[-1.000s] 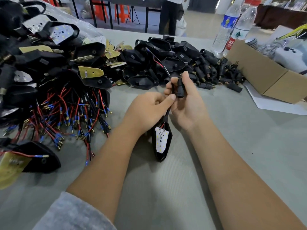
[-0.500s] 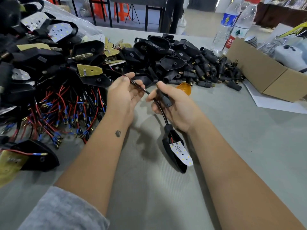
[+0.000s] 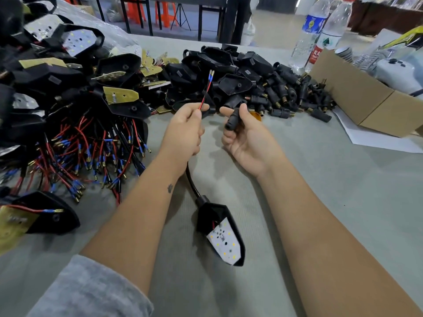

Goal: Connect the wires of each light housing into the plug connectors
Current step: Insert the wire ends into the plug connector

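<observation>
Since 0.5 s ago the wires (image 3: 206,92) have come free of the plug (image 3: 231,120): they were drawn sideways between the 2 hands, and now they stand up from the left hand (image 3: 185,131) with their ends in the air, while the housing (image 3: 220,232) has slid a little nearer the left forearm. Left hand pinches the red and black pair between thumb and forefinger, other fingers curled; the pair rises and leans right, ending in 2 blue sleeves with brass tips in front of the far pile. Right hand (image 3: 246,138) is palm up, thumb and curled fingers grasping the short black plug, which tilts with its open end toward the left hand; plug and wires are near each other but apart. From under the left hand a black cable (image 3: 191,181) curves down to the housing, which lies on the grey table (image 3: 332,184) between the 2 forearms, its white LED board facing up. On the left sits a heap of housings (image 3: 68,88) with red and black leads spilling toward the person. Across the back lies a pile of plugs (image 3: 286,92), and a small orange piece shows just behind the right hand. On the right is a cardboard box (image 3: 366,99), with 2 bottles (image 3: 320,30) behind it. A grey sleeve (image 3: 87,291) covers the left upper forearm.
</observation>
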### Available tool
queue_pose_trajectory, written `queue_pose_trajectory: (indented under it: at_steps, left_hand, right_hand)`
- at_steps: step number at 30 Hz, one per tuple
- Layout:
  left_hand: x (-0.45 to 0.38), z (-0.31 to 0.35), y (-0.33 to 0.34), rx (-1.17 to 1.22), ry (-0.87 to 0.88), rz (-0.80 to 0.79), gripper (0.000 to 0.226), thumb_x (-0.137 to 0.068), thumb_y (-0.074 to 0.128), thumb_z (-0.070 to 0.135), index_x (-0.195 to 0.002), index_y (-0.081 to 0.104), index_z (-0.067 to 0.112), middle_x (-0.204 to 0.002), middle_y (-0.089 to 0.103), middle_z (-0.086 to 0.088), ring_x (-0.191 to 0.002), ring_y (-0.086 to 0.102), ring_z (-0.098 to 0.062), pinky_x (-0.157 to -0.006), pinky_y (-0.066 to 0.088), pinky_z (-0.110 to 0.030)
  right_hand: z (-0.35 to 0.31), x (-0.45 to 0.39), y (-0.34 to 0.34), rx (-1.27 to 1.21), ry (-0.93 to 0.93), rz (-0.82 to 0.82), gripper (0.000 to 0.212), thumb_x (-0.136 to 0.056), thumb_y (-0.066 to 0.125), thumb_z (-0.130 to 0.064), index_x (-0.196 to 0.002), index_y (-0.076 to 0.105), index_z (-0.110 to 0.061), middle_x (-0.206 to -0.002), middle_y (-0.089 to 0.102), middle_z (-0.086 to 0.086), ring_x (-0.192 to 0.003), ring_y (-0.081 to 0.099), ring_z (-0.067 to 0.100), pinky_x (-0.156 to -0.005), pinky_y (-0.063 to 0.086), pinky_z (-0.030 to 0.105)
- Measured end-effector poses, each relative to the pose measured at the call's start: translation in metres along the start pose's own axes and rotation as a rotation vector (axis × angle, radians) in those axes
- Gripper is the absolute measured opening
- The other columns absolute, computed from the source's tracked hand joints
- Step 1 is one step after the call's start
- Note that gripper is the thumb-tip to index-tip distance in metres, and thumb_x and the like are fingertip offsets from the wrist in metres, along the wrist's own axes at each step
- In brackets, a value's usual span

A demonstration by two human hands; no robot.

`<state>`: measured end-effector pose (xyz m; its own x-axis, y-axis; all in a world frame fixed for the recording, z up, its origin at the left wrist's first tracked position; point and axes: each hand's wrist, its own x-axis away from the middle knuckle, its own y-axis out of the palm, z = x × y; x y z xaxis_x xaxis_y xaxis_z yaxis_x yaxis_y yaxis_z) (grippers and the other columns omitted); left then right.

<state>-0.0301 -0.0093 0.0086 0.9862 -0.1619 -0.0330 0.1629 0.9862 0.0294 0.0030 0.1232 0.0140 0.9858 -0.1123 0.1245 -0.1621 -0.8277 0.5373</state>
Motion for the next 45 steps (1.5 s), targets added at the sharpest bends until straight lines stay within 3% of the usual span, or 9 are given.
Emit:
queue_pose_trajectory:
  at_steps: [4,7,10,15,19,22,27,33,45]
  left_hand:
    - [0.003,-0.004,0.004,-0.093,0.118,0.006,0.032,-0.103,0.039,0.009,-0.089,0.064,0.024,-0.064,0.052,0.006,-0.048,0.044,0.0,-0.047,0.04,-0.016]
    - [0.001,-0.006,0.004,-0.16,0.096,-0.002,0.035,-0.101,0.041,0.007,-0.086,0.065,0.027,-0.071,0.056,0.007,-0.049,0.041,0.0,-0.049,0.034,-0.017]
    - [0.003,-0.004,0.005,-0.151,0.127,-0.017,0.027,-0.101,0.045,0.013,-0.093,0.066,0.027,-0.053,0.052,0.017,-0.045,0.04,0.002,-0.045,0.031,-0.012]
    - [0.008,-0.004,0.005,-0.196,0.189,-0.053,0.023,-0.1,0.049,0.012,-0.094,0.068,0.023,-0.06,0.046,0.0,-0.05,0.038,-0.004,-0.049,0.03,-0.019]
    - [0.011,-0.002,0.005,-0.25,0.205,-0.048,0.021,-0.097,0.054,0.012,-0.092,0.071,0.023,-0.063,0.048,0.0,-0.047,0.039,0.001,-0.046,0.031,-0.009]
    - [0.01,-0.002,0.005,-0.242,0.186,-0.04,0.02,-0.096,0.056,0.014,-0.089,0.07,0.027,-0.068,0.049,-0.008,-0.059,0.042,-0.011,-0.053,0.034,-0.02]
    - [0.01,-0.002,0.005,-0.197,0.152,-0.018,0.014,-0.095,0.058,0.016,-0.094,0.071,0.02,-0.062,0.058,0.002,-0.042,0.043,0.001,-0.047,0.033,-0.009]
    - [0.007,0.0,0.005,-0.112,0.05,0.015,0.015,-0.096,0.053,0.019,-0.084,0.062,0.02,-0.06,0.067,0.003,-0.044,0.038,-0.006,-0.041,0.031,-0.014]
    - [0.002,-0.008,0.002,-0.235,0.14,0.148,0.016,-0.094,0.059,0.03,-0.081,0.052,0.025,-0.071,0.058,0.004,-0.054,0.048,-0.003,-0.055,0.041,-0.022]
  right_hand:
    - [-0.002,0.001,0.0,-0.09,-0.017,0.012,0.028,-0.105,0.042,-0.024,-0.106,0.063,-0.005,-0.069,0.058,0.0,-0.062,0.049,0.01,-0.06,0.048,0.019]
    - [-0.005,0.001,0.0,-0.169,-0.041,0.033,0.023,-0.104,0.042,-0.019,-0.108,0.061,-0.006,-0.076,0.059,0.002,-0.067,0.052,0.011,-0.067,0.051,0.02]
    - [-0.007,0.0,-0.001,-0.266,-0.069,0.065,0.023,-0.104,0.043,-0.019,-0.103,0.063,-0.007,-0.079,0.059,0.004,-0.07,0.054,0.012,-0.069,0.054,0.021]
    - [-0.008,-0.002,-0.006,-0.344,-0.125,0.07,0.024,-0.104,0.043,-0.022,-0.101,0.062,-0.009,-0.084,0.062,0.007,-0.076,0.058,0.015,-0.075,0.056,0.023]
    - [-0.008,-0.002,-0.009,-0.335,-0.151,0.051,0.023,-0.104,0.043,-0.026,-0.103,0.062,-0.013,-0.089,0.064,0.008,-0.079,0.062,0.016,-0.078,0.055,0.026]
    - [-0.009,-0.001,-0.011,-0.321,-0.141,0.024,0.025,-0.104,0.043,-0.033,-0.103,0.062,-0.017,-0.094,0.065,0.009,-0.082,0.064,0.018,-0.08,0.054,0.028]
    - [-0.01,0.002,-0.013,-0.254,-0.126,-0.005,0.028,-0.103,0.041,-0.041,-0.104,0.06,-0.02,-0.094,0.07,0.004,-0.08,0.067,0.017,-0.075,0.054,0.029]
    - [-0.01,0.002,-0.012,-0.196,-0.121,0.002,0.031,-0.103,0.039,-0.045,-0.104,0.06,-0.023,-0.084,0.07,-0.002,-0.077,0.062,0.013,-0.074,0.049,0.027]
    - [-0.008,0.002,-0.009,-0.102,-0.139,-0.003,0.026,-0.101,0.042,-0.048,-0.104,0.06,-0.03,-0.084,0.071,-0.003,-0.072,0.061,0.01,-0.068,0.051,0.023]
